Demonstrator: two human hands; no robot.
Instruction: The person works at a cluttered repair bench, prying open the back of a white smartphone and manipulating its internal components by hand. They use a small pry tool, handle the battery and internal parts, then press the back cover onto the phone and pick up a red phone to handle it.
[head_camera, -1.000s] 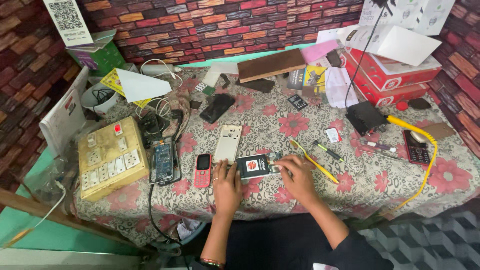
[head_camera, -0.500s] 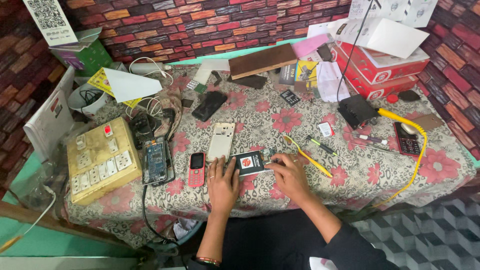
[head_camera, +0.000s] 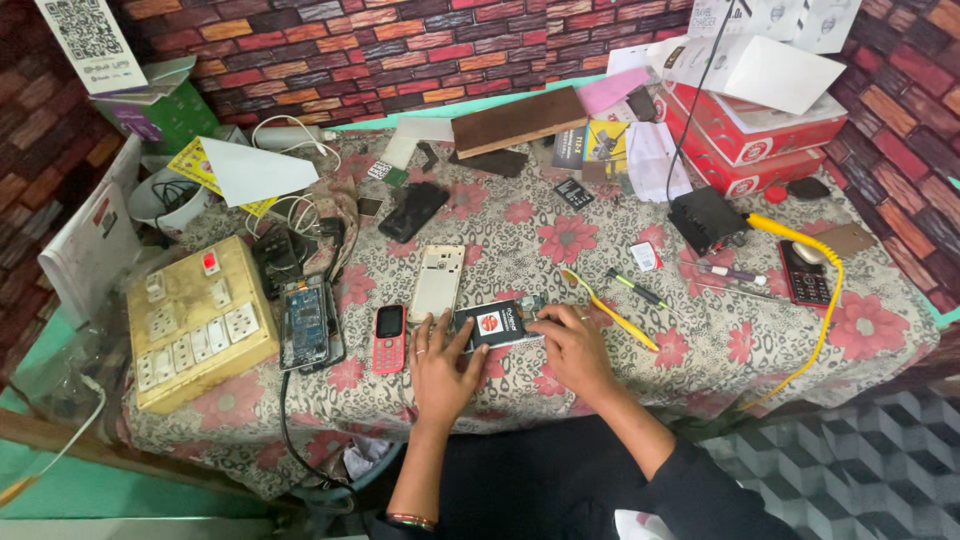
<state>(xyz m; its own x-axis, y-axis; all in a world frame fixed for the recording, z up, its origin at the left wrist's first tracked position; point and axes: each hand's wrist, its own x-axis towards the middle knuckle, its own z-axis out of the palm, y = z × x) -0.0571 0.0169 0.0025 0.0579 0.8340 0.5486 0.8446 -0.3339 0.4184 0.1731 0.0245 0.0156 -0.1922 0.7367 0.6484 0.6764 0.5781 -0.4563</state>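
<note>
Head view looks down on my 2 hands at the near edge of the floral tabletop (head_camera: 600, 250). My left hand (head_camera: 440, 365) lies flat with fingers spread, fingertips resting on the black battery (head_camera: 490, 325). My right hand (head_camera: 572, 345) curls loosely just right of the battery, fingertips at its right end; I cannot tell whether it grips. Left of the battery lies a red keypad phone (head_camera: 388, 338); behind it, a beige phone shell (head_camera: 438, 283); to its right, a yellow tool (head_camera: 610, 312).

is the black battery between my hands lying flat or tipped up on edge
Flat. The black battery lies label-up on the flowered tablecloth, with the left hand and right hand touching its two ends.
</note>
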